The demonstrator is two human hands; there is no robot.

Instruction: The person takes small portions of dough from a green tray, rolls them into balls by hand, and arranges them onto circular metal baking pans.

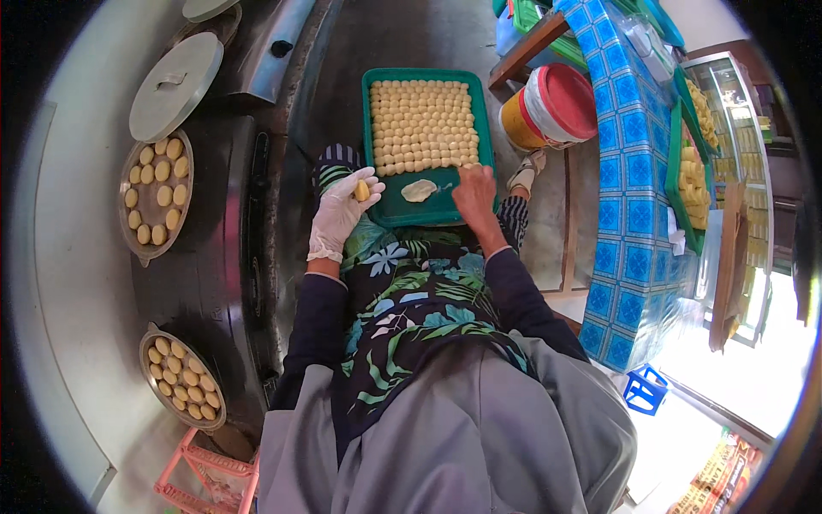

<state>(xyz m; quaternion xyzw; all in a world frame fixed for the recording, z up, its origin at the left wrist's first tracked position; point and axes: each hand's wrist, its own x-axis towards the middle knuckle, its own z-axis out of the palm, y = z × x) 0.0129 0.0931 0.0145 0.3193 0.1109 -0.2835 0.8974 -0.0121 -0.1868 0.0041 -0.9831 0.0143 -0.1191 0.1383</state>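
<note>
Clearances and Obstructions, Green Tray

Item: green tray (437,211). Far and middle parts filled by close-set rows of dough balls (424,124); no finger-room between them, passage open only from above.
Item: bare strip along the near edge, clear from about the left corner to my right hand (476,199), which obstructs the near-right corner.
Item: bare patch toward the near-left corner, bounded on its right by one flattened dough piece (419,191).
Item: my gloved left hand (345,203), lying across the left edge, blocking entry there.
Item: lidded bucket (552,110), beyond the right edge, a narrow floor gap between.
</note>
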